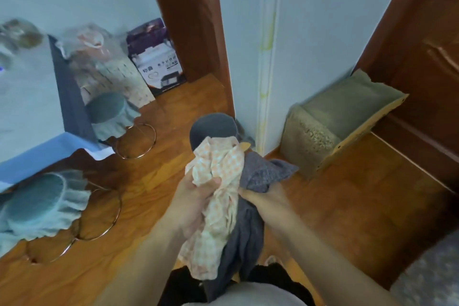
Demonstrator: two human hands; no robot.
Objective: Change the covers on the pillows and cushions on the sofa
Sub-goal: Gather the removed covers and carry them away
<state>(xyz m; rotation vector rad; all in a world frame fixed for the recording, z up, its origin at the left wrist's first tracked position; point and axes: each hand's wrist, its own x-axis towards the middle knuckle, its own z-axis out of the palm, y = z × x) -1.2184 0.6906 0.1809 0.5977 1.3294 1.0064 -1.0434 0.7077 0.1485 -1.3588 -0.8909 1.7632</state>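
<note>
I hold a bunched bundle of covers in front of my body. My left hand (196, 196) grips an orange-and-white checked cover (218, 208), crumpled and hanging down. My right hand (263, 197) grips a dark grey cover (263, 174) that drapes beside and below the checked one. A rounded grey shape (213, 126) shows just beyond the bundle; what it is I cannot tell. No sofa cushion shows plainly.
Wooden floor (154, 181) lies below. A table with a pale cloth (24, 107) stands at left, with teal frilled stools (42, 206) on metal rings. A printed box (159, 62) leans by a brown door frame. A sack of pellets (323, 126) sits by the wall corner.
</note>
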